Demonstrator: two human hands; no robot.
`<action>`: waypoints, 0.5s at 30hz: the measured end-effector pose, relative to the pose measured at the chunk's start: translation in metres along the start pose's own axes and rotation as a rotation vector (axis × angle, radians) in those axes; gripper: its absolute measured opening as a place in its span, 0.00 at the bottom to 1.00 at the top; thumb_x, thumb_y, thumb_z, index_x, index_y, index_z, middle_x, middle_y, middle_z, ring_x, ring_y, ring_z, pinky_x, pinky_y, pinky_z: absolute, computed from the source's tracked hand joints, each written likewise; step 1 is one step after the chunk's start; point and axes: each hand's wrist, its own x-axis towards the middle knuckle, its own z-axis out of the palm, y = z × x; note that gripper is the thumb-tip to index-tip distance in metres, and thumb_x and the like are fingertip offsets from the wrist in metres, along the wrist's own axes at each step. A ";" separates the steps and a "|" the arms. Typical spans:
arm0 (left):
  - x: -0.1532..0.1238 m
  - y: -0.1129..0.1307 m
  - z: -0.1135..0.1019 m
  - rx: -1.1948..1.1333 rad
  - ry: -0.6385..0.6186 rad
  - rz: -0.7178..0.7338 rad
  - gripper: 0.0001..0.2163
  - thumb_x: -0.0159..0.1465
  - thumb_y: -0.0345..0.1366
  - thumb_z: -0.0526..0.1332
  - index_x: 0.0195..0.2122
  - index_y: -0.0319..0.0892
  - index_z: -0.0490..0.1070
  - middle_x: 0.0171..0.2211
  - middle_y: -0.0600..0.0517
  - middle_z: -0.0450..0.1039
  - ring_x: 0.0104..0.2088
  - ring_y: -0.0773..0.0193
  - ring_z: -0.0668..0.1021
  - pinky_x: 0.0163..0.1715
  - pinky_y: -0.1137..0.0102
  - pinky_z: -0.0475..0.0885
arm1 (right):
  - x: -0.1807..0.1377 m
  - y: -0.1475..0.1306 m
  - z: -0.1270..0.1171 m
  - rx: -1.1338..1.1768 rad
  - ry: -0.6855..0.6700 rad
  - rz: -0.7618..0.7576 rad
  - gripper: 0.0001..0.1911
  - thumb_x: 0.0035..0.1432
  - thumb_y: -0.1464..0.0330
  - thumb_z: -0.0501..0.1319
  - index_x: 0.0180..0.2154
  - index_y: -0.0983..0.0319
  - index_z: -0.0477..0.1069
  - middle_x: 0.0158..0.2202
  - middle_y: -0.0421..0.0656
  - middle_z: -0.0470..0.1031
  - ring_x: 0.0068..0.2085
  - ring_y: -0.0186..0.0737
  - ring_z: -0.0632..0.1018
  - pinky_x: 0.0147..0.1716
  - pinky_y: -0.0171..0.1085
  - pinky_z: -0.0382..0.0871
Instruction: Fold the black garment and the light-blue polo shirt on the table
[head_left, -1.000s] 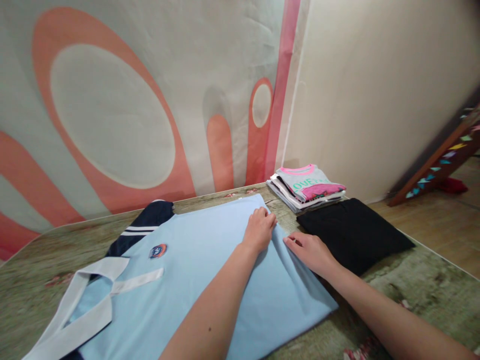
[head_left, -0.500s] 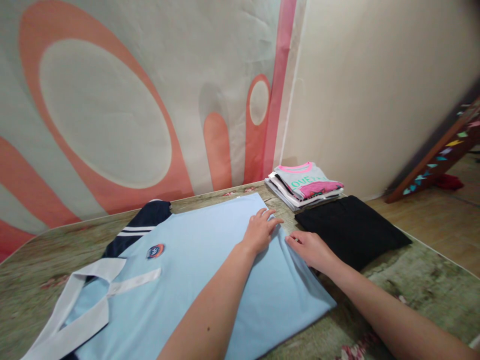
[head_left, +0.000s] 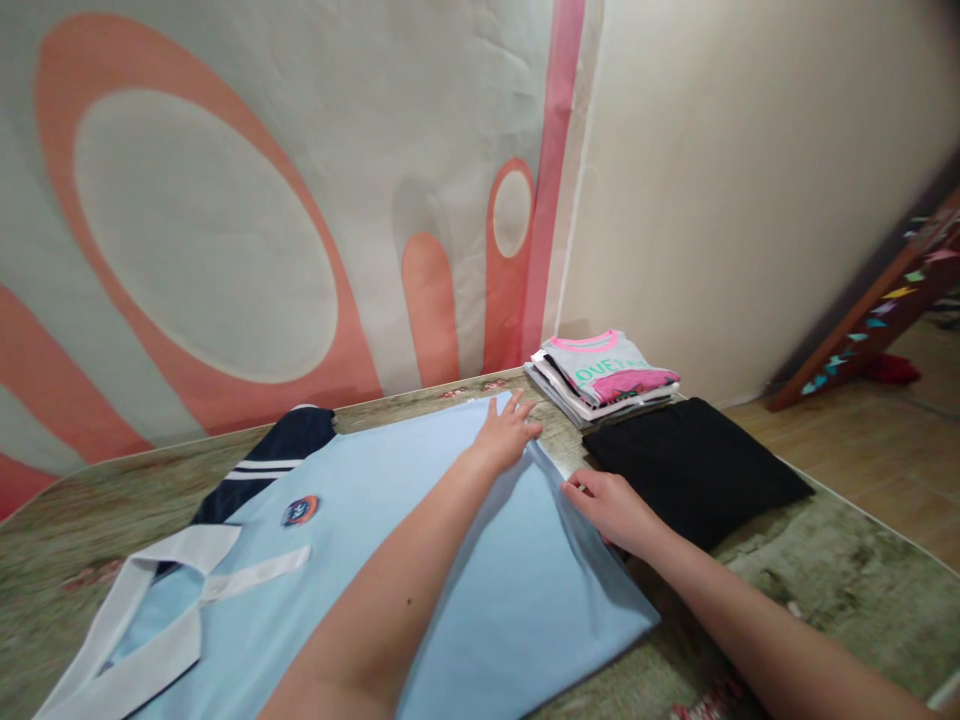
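Observation:
A light blue polo shirt [head_left: 360,510] with a white collar, a round chest badge and a dark striped sleeve lies spread out, collar toward the lower left. My left hand [head_left: 506,432] rests on the shirt near its far hem corner, fingers spread. At the hem's edge, my right hand [head_left: 607,505] pinches the fabric between thumb and fingers, raising it slightly in a fold. The near part of the shirt is hidden under my left forearm and beyond the lower frame edge.
A folded black garment [head_left: 690,470] lies just right of the shirt's hem. Behind it sits a stack of folded clothes [head_left: 607,375], a grey and pink top uppermost. The wood-patterned table [head_left: 847,570] meets a painted wall [head_left: 360,190] at the back.
My left hand has slid a little away from my right hand, along the hem toward the far corner. My right hand keeps its pinch on the hem. The view has shifted slightly.

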 end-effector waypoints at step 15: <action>0.052 -0.080 0.018 -0.136 -0.069 -0.134 0.12 0.64 0.47 0.58 0.38 0.48 0.78 0.55 0.50 0.66 0.57 0.54 0.66 0.55 0.58 0.62 | -0.001 0.003 -0.009 0.002 -0.143 0.078 0.20 0.66 0.60 0.46 0.28 0.61 0.67 0.17 0.35 0.65 0.12 0.30 0.68 0.14 0.29 0.52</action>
